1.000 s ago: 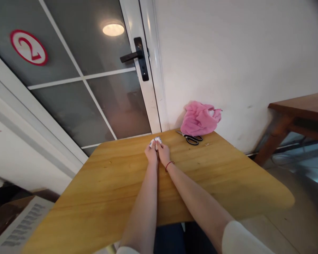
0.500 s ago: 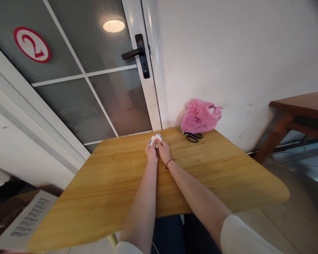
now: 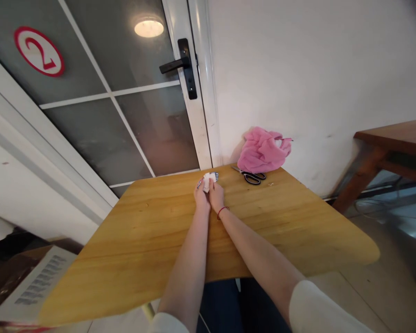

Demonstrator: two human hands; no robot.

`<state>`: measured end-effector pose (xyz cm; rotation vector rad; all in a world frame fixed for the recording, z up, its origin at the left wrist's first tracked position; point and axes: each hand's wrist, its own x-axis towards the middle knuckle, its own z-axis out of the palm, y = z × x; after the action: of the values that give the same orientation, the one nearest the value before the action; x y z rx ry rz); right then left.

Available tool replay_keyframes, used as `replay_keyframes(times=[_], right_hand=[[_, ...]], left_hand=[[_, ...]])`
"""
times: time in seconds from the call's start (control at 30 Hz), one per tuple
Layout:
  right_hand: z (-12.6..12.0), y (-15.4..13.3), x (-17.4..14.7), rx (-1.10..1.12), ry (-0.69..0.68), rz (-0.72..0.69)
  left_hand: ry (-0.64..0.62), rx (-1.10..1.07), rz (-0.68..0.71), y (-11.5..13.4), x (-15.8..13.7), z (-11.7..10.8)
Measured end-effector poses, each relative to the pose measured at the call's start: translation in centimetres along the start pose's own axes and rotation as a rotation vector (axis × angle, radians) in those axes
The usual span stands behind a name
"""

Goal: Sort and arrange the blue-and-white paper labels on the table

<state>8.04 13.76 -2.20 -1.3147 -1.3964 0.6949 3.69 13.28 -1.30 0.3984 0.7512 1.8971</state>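
Observation:
Close together over the far middle of the wooden table, my two hands hold a small white card-like piece with blue markings (image 3: 210,181). My left hand (image 3: 201,196) is closed on its left side, where a blue-marked edge shows by the fingers. My right hand (image 3: 216,196), a red string bracelet at its wrist, is closed on the right side with the thumb lying on the white face. Whether it is one folded piece or several thin ones, I cannot tell. To the right lie black-handled scissors (image 3: 252,177), touching or just beside a bunched pink cloth (image 3: 263,152).
The wooden table (image 3: 135,240) meets the wall and a glazed door with a black handle (image 3: 187,67). A brown wooden table (image 3: 395,138) stands at the right. On the lower left is a cardboard box with a printed flap (image 3: 38,282).
Both hands have shifted slightly to the right with the white piece. Its visible shape has changed, with more white face and the blue edge now at the upper right.

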Motion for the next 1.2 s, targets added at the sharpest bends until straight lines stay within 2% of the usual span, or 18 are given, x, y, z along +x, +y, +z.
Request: replay_keyframes(times=[0.2,0.5,0.63,0.73,0.97,1.1,1.2], right_hand=[[-0.4,0.0,0.3,-0.044,0.063,0.056],[-0.1,0.2,0.0,-0.082,-0.044,-0.035],[0.1,0.3,-0.2,-0.082,-0.088,-0.071],[0.2,0.5,-0.1,-0.081,-0.081,-0.059],[-0.4,0.7,0.8,-0.055,0.007,0.039],[-1.0,0.9,1.4,-0.033,0.037,0.085],[-1.1,1.0,1.5,-0.012,-0.029,0.055]], left_hand=[[-0.051,-0.008,-0.041,-0.3,-0.3,0.3],[0.157,0.047,0.039,0.1,0.9,-1.0],[0.204,0.073,0.057,0.1,1.1,-1.4],[0.186,0.074,0.047,0.0,1.0,-1.3],[0.036,0.048,0.005,-0.1,0.4,-0.2],[0.045,0.056,0.100,0.5,0.1,-0.2],[0.062,0.084,0.200,1.3,0.1,-0.3]])
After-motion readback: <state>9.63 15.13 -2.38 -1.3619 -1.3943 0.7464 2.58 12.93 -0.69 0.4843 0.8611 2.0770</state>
